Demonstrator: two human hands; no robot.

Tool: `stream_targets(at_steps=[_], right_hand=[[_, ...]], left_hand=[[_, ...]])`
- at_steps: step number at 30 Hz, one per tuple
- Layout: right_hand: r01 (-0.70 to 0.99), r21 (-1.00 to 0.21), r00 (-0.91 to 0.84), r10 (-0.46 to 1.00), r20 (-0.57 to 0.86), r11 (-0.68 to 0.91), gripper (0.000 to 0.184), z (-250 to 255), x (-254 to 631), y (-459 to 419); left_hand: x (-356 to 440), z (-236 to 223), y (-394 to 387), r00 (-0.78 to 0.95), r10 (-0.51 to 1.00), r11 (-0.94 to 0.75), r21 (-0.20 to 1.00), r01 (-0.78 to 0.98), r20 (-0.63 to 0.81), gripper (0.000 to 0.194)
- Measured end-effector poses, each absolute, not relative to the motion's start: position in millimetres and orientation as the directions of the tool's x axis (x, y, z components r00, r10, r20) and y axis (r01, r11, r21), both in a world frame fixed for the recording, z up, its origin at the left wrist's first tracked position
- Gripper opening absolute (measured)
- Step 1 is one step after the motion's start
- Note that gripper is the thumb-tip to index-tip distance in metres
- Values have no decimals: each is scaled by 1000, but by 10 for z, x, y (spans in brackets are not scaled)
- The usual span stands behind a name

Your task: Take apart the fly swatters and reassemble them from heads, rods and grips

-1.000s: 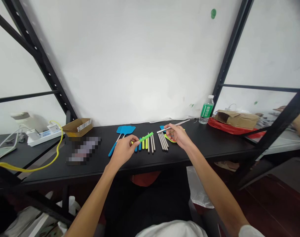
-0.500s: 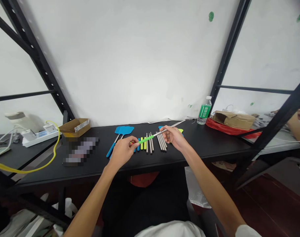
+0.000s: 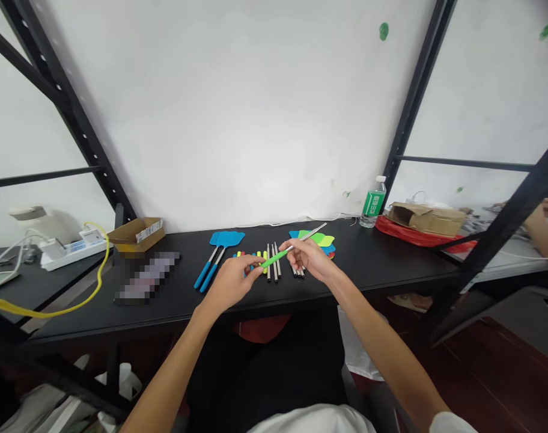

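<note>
Left hand (image 3: 232, 279) grips the lower-left end of a green handle (image 3: 274, 259) between thumb and fingers; right hand (image 3: 314, 258) pinches a thin metal rod (image 3: 316, 230) close to the handle's other end. Neither hand is released, both look lightly closed rather than clenched. Handle and rod sit above the black table (image 3: 359, 258), between the hands, roughly in one line, rod pointing to 2 o'clock. They meet at the right fingertips, but how far one sits in the other, cannot tell (fingers cover the joint, typical). For good handling, I'd judge: keep both pieces on one axis, hold the rod near the joint so the long free end doesn't swing, and press along the length, not sideways. A firm thumb on the handle should limit slip or twist; a tilted rod could snag on the handle's rim. Wrists level seems best, clear of the loose grey rods (image 3: 269, 264) lying just below the joint. Short yellow handles (image 3: 265, 255) lie at the left fingertips, partly hidden, easy to nudge. Coloured spatula heads (image 3: 312, 237) sit at 12 o'clock from the right hand, near it; two blue spatulas (image 3: 230, 239) at 11 o'clock from the left. Bottle (image 3: 373, 207) stands farther off, between 1 and 2 o'clock from the right hand.
</note>
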State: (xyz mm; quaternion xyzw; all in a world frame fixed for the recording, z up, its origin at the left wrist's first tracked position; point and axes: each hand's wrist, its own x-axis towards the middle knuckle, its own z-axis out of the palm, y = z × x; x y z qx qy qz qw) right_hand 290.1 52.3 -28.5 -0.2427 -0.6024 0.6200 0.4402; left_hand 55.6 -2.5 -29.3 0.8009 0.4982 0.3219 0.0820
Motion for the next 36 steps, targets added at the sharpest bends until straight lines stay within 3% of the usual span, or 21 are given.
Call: stream_targets(at_steps=[6, 15, 21, 36], right_hand=[[-194, -967, -518, 820, 243, 164, 40, -287, 2849, 491], [-282, -931, -202, 934, 294, 232, 36, -175, 3164, 663], [-140, -943, -219, 919, 327, 302, 36, -231, 3157, 726], [2, -892, -246, 865, 438, 452, 36, -350, 3180, 821]], left_hand=[[533, -308, -4, 274, 857, -469, 441, 766, 436, 28], [360, -223, 7, 89, 851, -380, 492, 783, 517, 35], [369, -186, -17, 57, 837, -431, 592, 681, 544, 43], [349, -172, -37, 68, 847, -458, 659, 597, 528, 43]])
